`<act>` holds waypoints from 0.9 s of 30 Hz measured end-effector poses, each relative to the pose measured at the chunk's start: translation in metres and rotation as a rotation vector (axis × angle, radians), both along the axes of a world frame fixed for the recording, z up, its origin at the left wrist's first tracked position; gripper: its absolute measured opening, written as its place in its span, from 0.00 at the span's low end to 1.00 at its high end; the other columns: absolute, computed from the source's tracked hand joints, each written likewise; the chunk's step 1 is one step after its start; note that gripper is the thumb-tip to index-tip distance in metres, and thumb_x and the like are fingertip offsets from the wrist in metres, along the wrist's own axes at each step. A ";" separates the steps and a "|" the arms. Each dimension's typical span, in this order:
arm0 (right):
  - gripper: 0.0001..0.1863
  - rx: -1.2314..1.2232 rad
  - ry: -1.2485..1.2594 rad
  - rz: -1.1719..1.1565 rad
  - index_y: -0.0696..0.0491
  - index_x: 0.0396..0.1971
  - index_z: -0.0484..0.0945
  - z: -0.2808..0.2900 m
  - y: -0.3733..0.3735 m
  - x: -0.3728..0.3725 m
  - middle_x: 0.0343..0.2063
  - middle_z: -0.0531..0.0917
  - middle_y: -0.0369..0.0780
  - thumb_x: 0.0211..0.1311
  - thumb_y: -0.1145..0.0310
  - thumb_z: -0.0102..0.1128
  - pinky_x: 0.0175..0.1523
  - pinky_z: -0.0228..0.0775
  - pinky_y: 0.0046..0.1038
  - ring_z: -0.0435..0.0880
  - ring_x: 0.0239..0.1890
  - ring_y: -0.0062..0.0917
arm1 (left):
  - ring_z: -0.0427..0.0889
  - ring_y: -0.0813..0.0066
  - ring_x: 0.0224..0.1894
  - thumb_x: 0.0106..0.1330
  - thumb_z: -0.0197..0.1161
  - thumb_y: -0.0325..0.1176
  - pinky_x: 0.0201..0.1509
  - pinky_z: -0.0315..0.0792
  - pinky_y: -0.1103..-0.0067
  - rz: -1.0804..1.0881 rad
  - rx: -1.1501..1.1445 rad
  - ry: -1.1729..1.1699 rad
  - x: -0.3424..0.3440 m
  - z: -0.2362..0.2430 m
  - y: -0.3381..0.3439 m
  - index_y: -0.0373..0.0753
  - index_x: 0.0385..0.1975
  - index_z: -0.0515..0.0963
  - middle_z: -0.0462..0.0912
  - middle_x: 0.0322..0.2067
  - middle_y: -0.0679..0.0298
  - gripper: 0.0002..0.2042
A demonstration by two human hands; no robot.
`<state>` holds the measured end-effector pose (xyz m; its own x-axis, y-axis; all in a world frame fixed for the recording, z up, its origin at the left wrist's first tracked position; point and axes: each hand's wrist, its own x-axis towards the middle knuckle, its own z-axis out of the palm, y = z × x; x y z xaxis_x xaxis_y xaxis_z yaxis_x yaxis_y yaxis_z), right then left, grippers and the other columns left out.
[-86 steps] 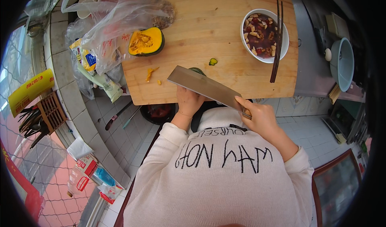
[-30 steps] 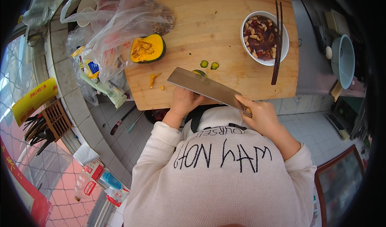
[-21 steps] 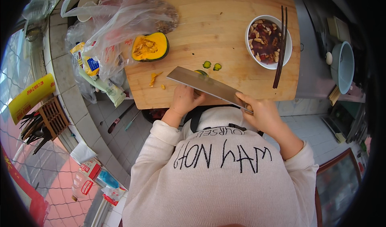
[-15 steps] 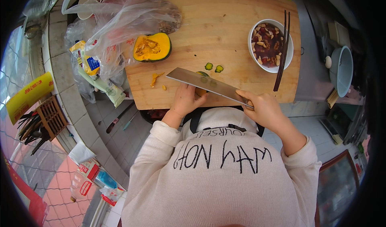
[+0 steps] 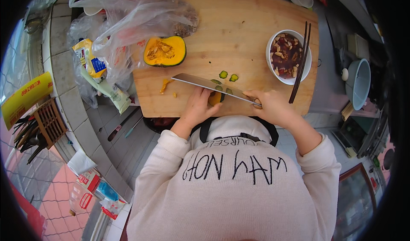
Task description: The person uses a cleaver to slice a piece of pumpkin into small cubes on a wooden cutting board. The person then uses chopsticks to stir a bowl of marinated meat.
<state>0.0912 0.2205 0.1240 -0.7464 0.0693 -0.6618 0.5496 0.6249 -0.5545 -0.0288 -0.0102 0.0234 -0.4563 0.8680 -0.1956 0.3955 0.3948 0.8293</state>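
- I look down into a tiled kitchen, a wooden board [image 5: 245, 23] spread beneath my camera.
- The left hand [image 5: 198, 106] has its fingers and thumb clamped around a small pumpkin piece [image 5: 216, 98] at the board's near edge.
- The right hand [image 5: 270, 106] has its fingers wrapped round the handle of a cleaver [image 5: 205, 82], whose blade slants above that piece.
- Two green-rimmed scraps [image 5: 228, 75] lie just beyond the blade.
- Farther left I see a pumpkin half [image 5: 165, 52], cut side showing, beside a clear plastic bag [image 5: 132, 25] with red print.
- Right, chopsticks [image 5: 301, 64] lie across a white bowl [image 5: 269, 59].
- Large black letters cross the cream sweater [image 5: 235, 198]; dark lettering marks a yellow box [image 5: 26, 96]. A yellow packet [image 5: 89, 58] has a blue patch, its print too small for me.
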 end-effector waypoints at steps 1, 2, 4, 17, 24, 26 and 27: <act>0.22 0.006 -0.017 0.004 0.49 0.48 0.78 0.000 -0.002 -0.002 0.31 0.85 0.43 0.48 0.67 0.60 0.39 0.75 0.37 0.83 0.33 0.38 | 0.73 0.51 0.47 0.52 0.69 0.36 0.48 0.72 0.66 -0.004 -0.012 0.009 0.000 0.001 -0.001 0.34 0.51 0.68 0.68 0.46 0.50 0.27; 0.22 0.011 -0.034 0.008 0.49 0.48 0.78 -0.001 -0.004 -0.004 0.31 0.85 0.43 0.49 0.67 0.60 0.39 0.75 0.37 0.83 0.33 0.38 | 0.72 0.51 0.47 0.52 0.69 0.36 0.48 0.72 0.66 0.002 -0.016 0.015 -0.001 0.003 -0.001 0.34 0.51 0.67 0.68 0.46 0.50 0.27; 0.22 0.038 0.008 0.008 0.48 0.48 0.78 -0.010 -0.012 -0.006 0.31 0.85 0.42 0.49 0.67 0.60 0.38 0.75 0.37 0.83 0.32 0.38 | 0.72 0.50 0.48 0.52 0.70 0.36 0.48 0.71 0.65 0.008 -0.016 0.023 0.000 0.006 0.001 0.34 0.52 0.67 0.68 0.46 0.49 0.28; 0.25 -0.111 0.226 -0.368 0.44 0.53 0.75 -0.035 -0.046 0.044 0.28 0.84 0.41 0.51 0.66 0.60 0.35 0.72 0.37 0.82 0.30 0.39 | 0.70 0.52 0.49 0.50 0.70 0.40 0.46 0.72 0.66 -0.001 -0.075 0.131 0.010 0.006 0.004 0.38 0.50 0.69 0.68 0.48 0.51 0.28; 0.24 0.043 0.199 -0.376 0.44 0.52 0.76 -0.003 -0.045 0.080 0.24 0.83 0.40 0.50 0.67 0.62 0.32 0.73 0.35 0.82 0.25 0.37 | 0.71 0.52 0.46 0.47 0.71 0.35 0.44 0.72 0.65 0.179 0.050 0.282 0.041 0.001 0.009 0.37 0.49 0.68 0.68 0.48 0.51 0.28; 0.25 0.045 0.200 -0.309 0.43 0.51 0.76 0.006 -0.044 0.086 0.22 0.83 0.39 0.49 0.68 0.63 0.30 0.73 0.34 0.82 0.24 0.35 | 0.71 0.50 0.47 0.46 0.71 0.35 0.46 0.71 0.65 0.179 0.001 0.322 0.044 -0.001 0.007 0.37 0.48 0.70 0.69 0.47 0.52 0.27; 0.25 0.065 0.194 -0.282 0.43 0.51 0.77 0.009 -0.045 0.087 0.21 0.82 0.38 0.48 0.69 0.63 0.29 0.72 0.34 0.81 0.23 0.35 | 0.71 0.49 0.47 0.46 0.71 0.35 0.45 0.71 0.64 0.157 -0.014 0.326 0.045 -0.007 0.003 0.37 0.47 0.70 0.70 0.47 0.52 0.27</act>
